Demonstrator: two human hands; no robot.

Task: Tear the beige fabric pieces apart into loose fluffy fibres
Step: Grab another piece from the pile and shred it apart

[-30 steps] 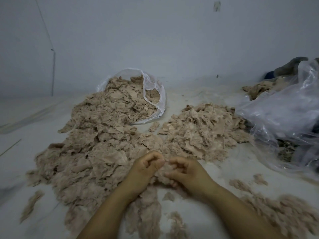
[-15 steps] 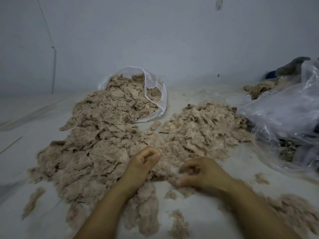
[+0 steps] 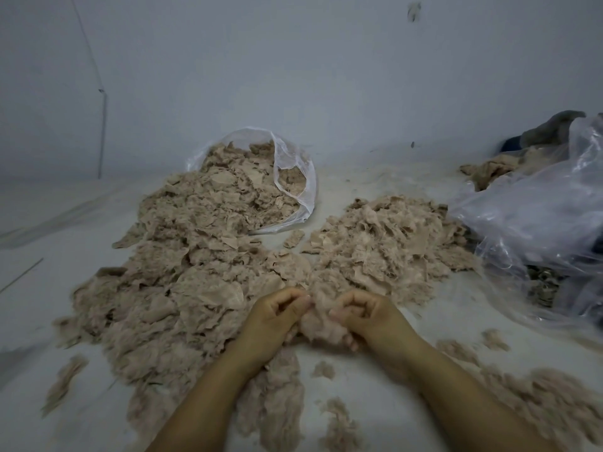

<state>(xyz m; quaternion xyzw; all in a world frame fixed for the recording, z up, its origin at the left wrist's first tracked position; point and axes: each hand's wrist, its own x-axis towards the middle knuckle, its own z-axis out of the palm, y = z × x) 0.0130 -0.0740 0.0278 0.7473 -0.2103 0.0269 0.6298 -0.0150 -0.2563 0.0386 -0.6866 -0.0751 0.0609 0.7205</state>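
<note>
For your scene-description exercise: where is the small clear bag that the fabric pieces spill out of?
In the head view, the small clear bag lies on the floor at centre-left, near the wall, behind the big fabric heap and left of the smaller heap.

hands (image 3: 321, 316): 2 | plastic bags (image 3: 293, 177): 2 | large fabric piles (image 3: 182, 275): 2

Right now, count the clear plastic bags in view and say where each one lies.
2. One plastic bag lies at the back centre, spilling beige fabric pieces. The other, crumpled bag sits at the right edge; more may lie outside the frame.
</note>
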